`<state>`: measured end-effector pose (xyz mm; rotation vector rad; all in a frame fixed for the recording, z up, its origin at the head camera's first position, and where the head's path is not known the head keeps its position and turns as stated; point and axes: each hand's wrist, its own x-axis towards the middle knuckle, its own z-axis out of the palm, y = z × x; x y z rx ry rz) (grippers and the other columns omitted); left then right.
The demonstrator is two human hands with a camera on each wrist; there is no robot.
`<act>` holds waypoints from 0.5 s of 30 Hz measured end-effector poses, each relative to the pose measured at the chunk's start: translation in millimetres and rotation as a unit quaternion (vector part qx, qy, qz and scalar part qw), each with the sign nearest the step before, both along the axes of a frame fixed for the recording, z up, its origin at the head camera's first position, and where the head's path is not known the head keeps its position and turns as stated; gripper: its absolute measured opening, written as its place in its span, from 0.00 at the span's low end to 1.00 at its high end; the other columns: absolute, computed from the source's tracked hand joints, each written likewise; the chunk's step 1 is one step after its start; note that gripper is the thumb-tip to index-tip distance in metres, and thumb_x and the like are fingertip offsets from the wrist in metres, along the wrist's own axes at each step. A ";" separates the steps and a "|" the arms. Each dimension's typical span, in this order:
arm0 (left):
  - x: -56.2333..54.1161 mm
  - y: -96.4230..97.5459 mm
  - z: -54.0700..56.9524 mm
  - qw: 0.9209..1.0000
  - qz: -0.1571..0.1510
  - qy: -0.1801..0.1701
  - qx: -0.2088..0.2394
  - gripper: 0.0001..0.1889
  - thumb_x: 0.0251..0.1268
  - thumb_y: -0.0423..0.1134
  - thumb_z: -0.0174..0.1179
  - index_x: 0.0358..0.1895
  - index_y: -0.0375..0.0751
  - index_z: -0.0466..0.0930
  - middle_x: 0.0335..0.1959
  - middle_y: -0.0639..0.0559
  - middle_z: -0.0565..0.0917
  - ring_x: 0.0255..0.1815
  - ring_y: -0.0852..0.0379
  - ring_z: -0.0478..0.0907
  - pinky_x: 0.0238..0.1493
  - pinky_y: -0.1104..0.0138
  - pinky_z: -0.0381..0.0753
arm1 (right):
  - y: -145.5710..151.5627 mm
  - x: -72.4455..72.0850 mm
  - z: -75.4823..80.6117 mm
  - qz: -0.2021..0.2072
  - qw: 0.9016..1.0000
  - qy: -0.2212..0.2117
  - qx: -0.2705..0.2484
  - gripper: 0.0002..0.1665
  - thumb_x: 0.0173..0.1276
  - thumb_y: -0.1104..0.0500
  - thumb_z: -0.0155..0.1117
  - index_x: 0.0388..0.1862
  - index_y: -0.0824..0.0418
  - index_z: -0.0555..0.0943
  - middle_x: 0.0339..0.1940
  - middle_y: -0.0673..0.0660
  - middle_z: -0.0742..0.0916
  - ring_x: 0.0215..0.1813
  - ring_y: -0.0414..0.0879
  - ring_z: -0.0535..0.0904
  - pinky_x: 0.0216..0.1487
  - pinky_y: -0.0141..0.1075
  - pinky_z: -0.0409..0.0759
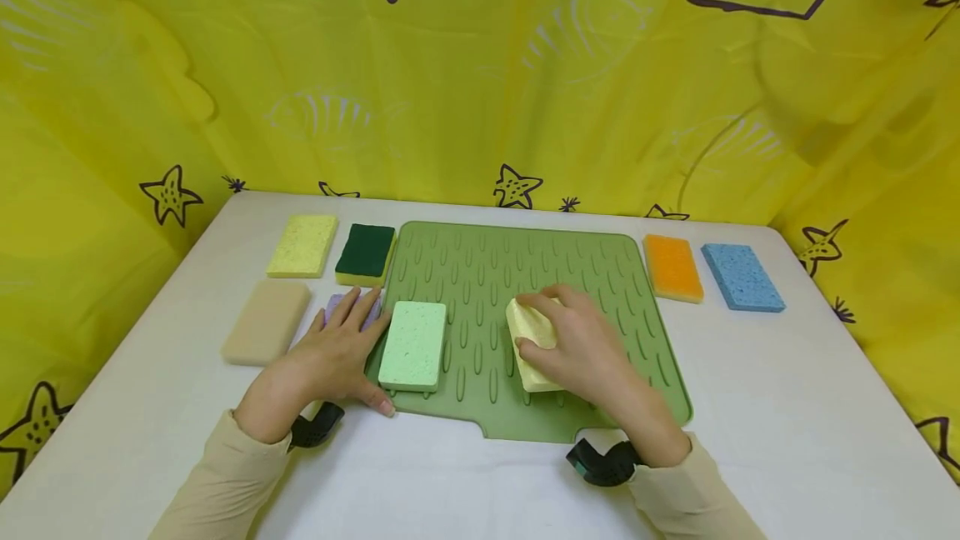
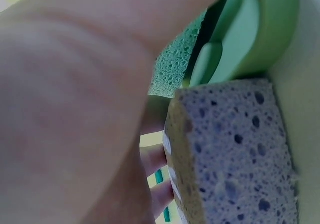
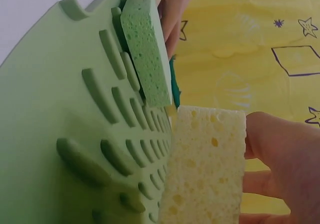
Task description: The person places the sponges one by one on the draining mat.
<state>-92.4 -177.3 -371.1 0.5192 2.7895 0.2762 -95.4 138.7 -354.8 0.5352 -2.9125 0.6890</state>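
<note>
In the head view, my right hand (image 1: 588,348) grips a pale yellow sponge (image 1: 532,325) over the right half of a green ridged silicone mat (image 1: 480,423). The right wrist view shows the porous end of this sponge (image 3: 205,164) close to the ridges. My left hand (image 1: 337,352) lies with fingers spread over a purple sponge (image 2: 240,154), mostly hidden from above, beside the mat's left edge. Just right of that hand, a mint green sponge (image 1: 413,347) lies flat on the mat.
Left of the mat lie a yellow sponge (image 1: 302,247), a dark green and yellow scrub sponge (image 1: 366,252) and a beige sponge (image 1: 266,323). On its right are an orange sponge (image 1: 673,267) and a blue sponge (image 1: 742,277). A yellow patterned curtain (image 1: 465,90) hangs behind the white table (image 1: 810,415).
</note>
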 end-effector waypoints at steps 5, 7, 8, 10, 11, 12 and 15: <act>-0.6 1.7 2.4 1.000 -0.001 -0.004 -0.006 0.70 0.29 0.72 0.74 0.78 0.35 0.54 0.81 0.35 0.43 0.81 0.31 0.38 0.70 0.29 0.48 | -7.4 1.5 0.2 0.001 1.000 -0.010 0.001 0.30 0.57 0.50 0.68 0.62 0.50 0.81 0.58 0.56 0.81 0.56 0.55 0.77 0.40 0.47 0.79; -0.3 1.8 2.4 1.000 -0.001 -0.004 -0.007 0.71 0.29 0.73 0.74 0.78 0.35 0.54 0.81 0.35 0.43 0.81 0.31 0.38 0.70 0.29 0.49 | -10.1 2.4 0.0 0.005 1.000 -0.013 -0.001 0.30 0.58 0.50 0.68 0.61 0.51 0.81 0.57 0.56 0.81 0.56 0.55 0.77 0.41 0.47 0.79; 0.0 1.8 2.4 1.000 -0.002 -0.003 -0.007 0.71 0.29 0.73 0.74 0.78 0.35 0.54 0.81 0.35 0.43 0.80 0.31 0.38 0.69 0.29 0.49 | -11.4 2.9 -0.3 0.007 1.000 -0.015 0.000 0.29 0.58 0.50 0.69 0.61 0.51 0.81 0.57 0.56 0.81 0.56 0.55 0.77 0.41 0.47 0.79; 0.3 1.5 2.2 1.000 -0.004 0.000 -0.007 0.71 0.29 0.73 0.74 0.77 0.35 0.54 0.81 0.35 0.43 0.80 0.31 0.39 0.69 0.29 0.50 | -14.0 3.5 -1.0 0.009 1.000 -0.019 0.001 0.29 0.59 0.50 0.69 0.61 0.50 0.81 0.57 0.56 0.81 0.57 0.55 0.77 0.41 0.48 0.80; 0.1 1.2 1.8 1.000 -0.005 0.002 -0.008 0.71 0.29 0.73 0.74 0.77 0.35 0.54 0.81 0.35 0.43 0.80 0.31 0.39 0.69 0.29 0.50 | -15.6 3.8 -0.9 0.009 1.000 -0.022 0.001 0.29 0.59 0.50 0.69 0.61 0.50 0.81 0.57 0.56 0.81 0.56 0.55 0.77 0.41 0.49 0.80; 0.0 0.8 1.5 1.000 -0.006 0.003 -0.009 0.71 0.29 0.73 0.74 0.77 0.35 0.54 0.81 0.35 0.44 0.80 0.31 0.39 0.69 0.29 0.51 | -17.2 3.8 -0.7 0.009 1.000 -0.023 0.002 0.29 0.59 0.49 0.70 0.61 0.50 0.81 0.58 0.56 0.81 0.56 0.55 0.78 0.42 0.49 0.80; -0.1 -0.1 0.6 1.000 -0.004 0.004 -0.009 0.70 0.29 0.73 0.74 0.77 0.35 0.55 0.81 0.35 0.44 0.80 0.30 0.39 0.69 0.29 0.51 | -22.0 3.1 -0.9 0.012 1.000 -0.026 0.007 0.30 0.59 0.48 0.70 0.62 0.50 0.81 0.59 0.58 0.81 0.55 0.56 0.79 0.45 0.51 0.81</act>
